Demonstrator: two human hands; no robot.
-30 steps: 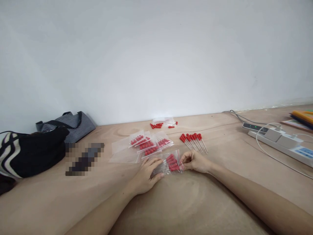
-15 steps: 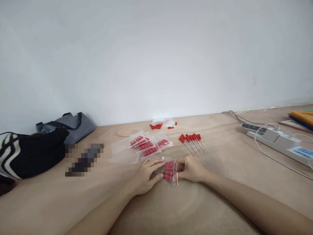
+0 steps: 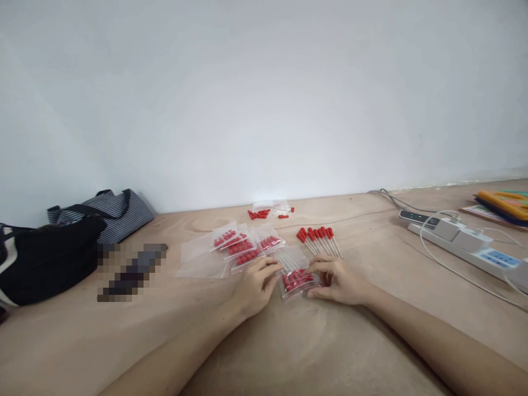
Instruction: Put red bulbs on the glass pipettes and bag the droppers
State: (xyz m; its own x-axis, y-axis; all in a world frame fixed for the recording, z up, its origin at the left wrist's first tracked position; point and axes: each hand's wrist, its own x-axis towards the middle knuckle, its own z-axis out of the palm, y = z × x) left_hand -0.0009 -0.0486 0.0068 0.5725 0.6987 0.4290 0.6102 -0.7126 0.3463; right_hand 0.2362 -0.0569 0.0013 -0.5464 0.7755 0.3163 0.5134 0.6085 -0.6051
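Between my hands, a clear zip bag (image 3: 297,280) holds several droppers, their red rubber bulbs toward me and their thin pale stems pointing away. My left hand (image 3: 256,285), fingers curled, has its fingertips and thumb at the bag's left edge. On the other side, my right hand (image 3: 340,279) grips the right edge, thumb in front and fingers behind. Just beyond the left hand lie overlapping zip bags (image 3: 243,247) filled with red-bulbed droppers. Loose droppers (image 3: 319,237) lie in a row behind my right hand, bulbs away from me.
Loose red bulbs (image 3: 259,214) and a clear bag (image 3: 270,205) lie near the wall. Flat plastic bags (image 3: 198,261) are left of the filled ones. A power strip (image 3: 466,245) with cables stands right; a striped bag (image 3: 127,217) and black bag (image 3: 53,264) stand left.
The zip bag has turned from sideways to lying with its bulbs toward me. Both hands have shifted slightly right and now sit at its two sides. The view has moved a little.
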